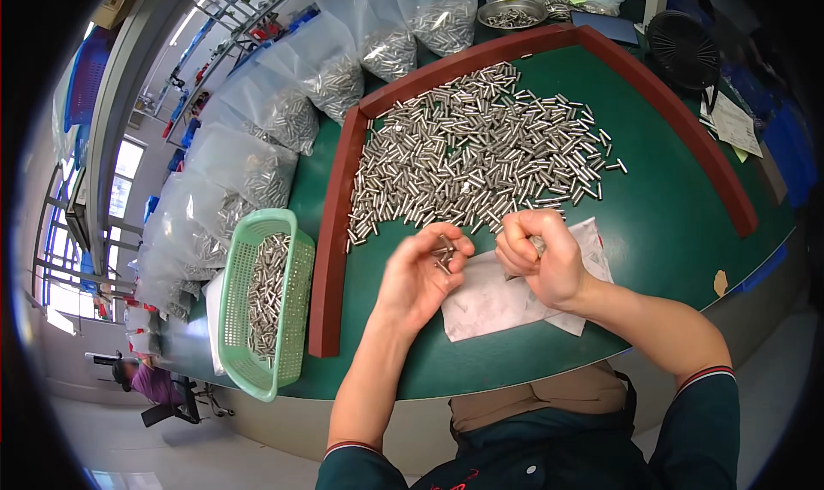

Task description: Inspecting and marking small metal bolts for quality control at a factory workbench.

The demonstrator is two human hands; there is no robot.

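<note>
Several short metal pins (444, 254) rest in the curled fingers of my left hand (412, 275), which is turned palm up at the near side of the pile. My right hand (547, 258) is closed in a fist just to the right. Its fingers hide most of what it holds; only a small greyish bit shows. Beneath both hands lies a smudged white cloth or paper sheet (481, 310). Beyond them spreads a big heap of loose metal pins (472, 151) on the green tabletop (669, 258).
A dark red wooden border (333, 258) frames the heap on the left, back and right. Left of it stands a light green basket (296, 305) part filled with pins. Clear bags of pins (330, 69) line the back left. A metal bowl (512, 14) and black fan (682, 51) stand behind.
</note>
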